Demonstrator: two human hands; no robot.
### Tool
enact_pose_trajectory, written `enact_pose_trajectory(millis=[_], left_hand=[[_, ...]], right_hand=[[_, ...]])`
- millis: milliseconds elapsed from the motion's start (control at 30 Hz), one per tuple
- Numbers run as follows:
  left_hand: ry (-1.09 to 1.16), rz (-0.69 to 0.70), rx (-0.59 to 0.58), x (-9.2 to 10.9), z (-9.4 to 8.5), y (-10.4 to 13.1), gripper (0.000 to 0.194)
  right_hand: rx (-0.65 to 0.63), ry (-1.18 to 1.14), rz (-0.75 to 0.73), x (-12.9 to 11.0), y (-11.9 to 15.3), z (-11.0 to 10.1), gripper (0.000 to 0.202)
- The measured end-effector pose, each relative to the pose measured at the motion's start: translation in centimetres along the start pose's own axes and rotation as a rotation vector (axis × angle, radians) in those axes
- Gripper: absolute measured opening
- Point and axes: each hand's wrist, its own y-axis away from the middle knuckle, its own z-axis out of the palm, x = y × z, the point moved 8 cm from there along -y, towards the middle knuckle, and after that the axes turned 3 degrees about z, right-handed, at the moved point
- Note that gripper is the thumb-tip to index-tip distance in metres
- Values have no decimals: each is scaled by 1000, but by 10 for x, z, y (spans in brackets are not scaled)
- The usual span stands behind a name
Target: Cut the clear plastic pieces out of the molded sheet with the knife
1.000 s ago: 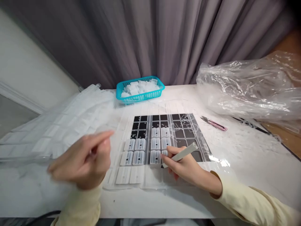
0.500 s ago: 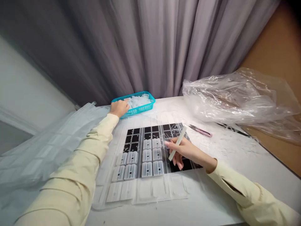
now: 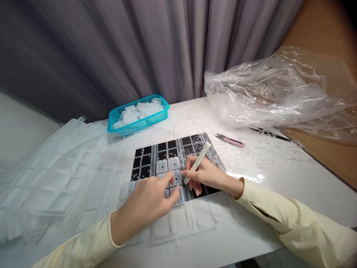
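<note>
My left hand [image 3: 146, 197] hovers over the clear plastic tray sheet [image 3: 164, 232], thumb and index finger apart, with nothing visible between them. Beneath and beside its fingertips sit small translucent plastic cases [image 3: 174, 163], several with a dark dot in the middle. My right hand [image 3: 205, 173] is closed around a flat whitish stick [image 3: 199, 162], which slants up past the knuckles. That hand rests by the right side of the cases, over the black sheet [image 3: 145, 160] that shows through the tray's pockets. My left palm hides some of the cases.
A blue basket [image 3: 138, 124] full of small translucent pieces stands at the back. Pink-handled thread snips [image 3: 230, 140] lie to the right, among plastic scraps. Crumpled clear plastic [image 3: 267, 96] fills the back right; stacked clear tray sheets [image 3: 55, 178] cover the left.
My left hand has come back from the basket to the cases on the tray. My right hand keeps its hold on the stick near the same spot. The camera view has shifted.
</note>
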Motion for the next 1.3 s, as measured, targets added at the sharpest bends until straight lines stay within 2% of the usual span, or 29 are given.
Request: enact_pose_trajectory(millis=[167,300,400,500,667,933,1067,1167,1300], left_hand=[[-158,122,148,21,4,3,20],[-275,199,221,37,4,5,20],[-377,207,232,47,6,6,17],[-441,202,186,53,11,3,18],[-266,103,133,42,20,-6,14],[-18,103,153,26,29,2,10],[-13,76,205,25,24,7,9],[-32,127,263,30,22,11,14],[103,110,328,26,18,13,12]], right_hand=[[-3,33,-40,-2,0,0,23],[-4,83,-78,-7,4,1,18],[-1,136,-107,-10,6,3,19],[8,193,-126,-11,8,4,19],[21,218,-131,-10,9,3,18],[26,263,-163,-11,9,4,21],[34,283,-183,-13,11,5,23],[39,296,-179,-13,11,4,23],[41,281,-162,-13,11,4,23]])
